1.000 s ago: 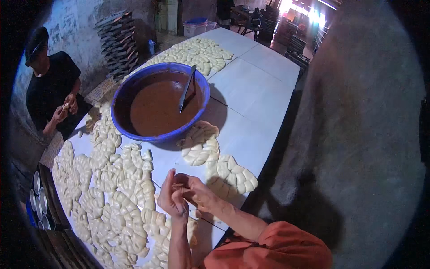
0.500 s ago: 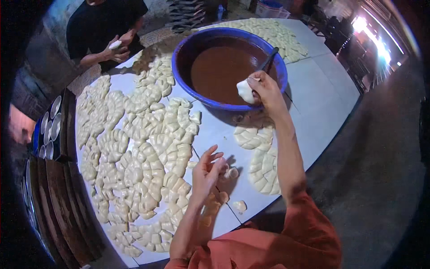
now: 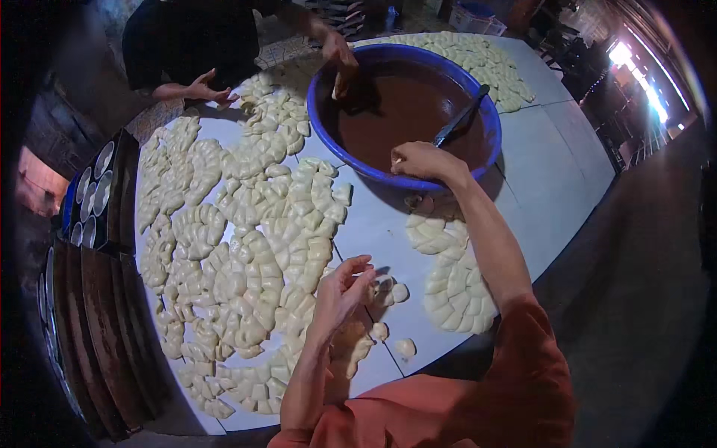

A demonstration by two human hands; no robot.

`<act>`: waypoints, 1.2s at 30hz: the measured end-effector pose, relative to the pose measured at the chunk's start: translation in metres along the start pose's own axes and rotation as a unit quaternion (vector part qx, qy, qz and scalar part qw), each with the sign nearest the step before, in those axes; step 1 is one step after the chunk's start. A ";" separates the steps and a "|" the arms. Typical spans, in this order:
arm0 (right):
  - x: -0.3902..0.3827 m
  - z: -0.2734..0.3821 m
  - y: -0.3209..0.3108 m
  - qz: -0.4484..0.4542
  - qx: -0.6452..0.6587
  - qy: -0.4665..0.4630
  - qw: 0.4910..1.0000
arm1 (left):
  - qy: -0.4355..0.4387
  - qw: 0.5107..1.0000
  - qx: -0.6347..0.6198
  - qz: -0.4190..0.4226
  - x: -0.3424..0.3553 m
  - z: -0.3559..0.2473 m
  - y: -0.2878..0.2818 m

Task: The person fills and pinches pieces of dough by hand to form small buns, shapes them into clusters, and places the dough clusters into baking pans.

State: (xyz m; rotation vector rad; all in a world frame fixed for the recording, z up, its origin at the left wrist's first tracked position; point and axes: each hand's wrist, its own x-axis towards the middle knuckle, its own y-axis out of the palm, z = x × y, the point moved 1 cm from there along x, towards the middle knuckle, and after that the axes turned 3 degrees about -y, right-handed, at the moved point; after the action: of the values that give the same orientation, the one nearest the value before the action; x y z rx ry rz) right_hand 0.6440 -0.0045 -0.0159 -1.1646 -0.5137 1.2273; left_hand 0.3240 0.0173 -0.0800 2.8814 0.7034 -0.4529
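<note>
My right hand (image 3: 427,163) is over the near rim of a blue basin (image 3: 367,172), its fingers closed. A little pale dough (image 3: 397,160) shows at the fingertips; the rest is hidden by the hand. Smooth brown filling (image 3: 418,101) lies in the basin, and a dark-handled spatula or knife (image 3: 461,122) leans inside by its right side. Above the table my left hand (image 3: 337,299) is loosely curled, thumb apart from the fingers, with nothing visible in it. Small dough lumps (image 3: 400,292) lie just to its right.
Filled-looking pale dough pieces (image 3: 243,280) cover the table's left side; smaller groups (image 3: 457,295) sit near my right forearm and behind the basin. Across the table, a co-worker's hand (image 3: 341,63) reaches into the basin. Round tins (image 3: 103,193) and stacked dark trays (image 3: 104,336) stand at left.
My right hand has turned over and lowered toward the basin rim, hiding most of its dough. My left fingers have curled in. The co-worker's one hand has moved to the basin, the hands now apart.
</note>
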 end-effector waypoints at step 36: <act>-0.176 0.146 0.182 -0.213 0.681 0.053 0.699 | -0.077 0.977 -0.200 0.014 -0.030 0.001 -0.006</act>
State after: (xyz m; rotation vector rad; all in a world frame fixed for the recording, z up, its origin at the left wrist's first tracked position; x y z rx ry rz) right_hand 0.3832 -0.1231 -0.0756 0.1958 0.2749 0.7540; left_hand 0.2954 0.0100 -0.0720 2.4474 0.6426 -0.4644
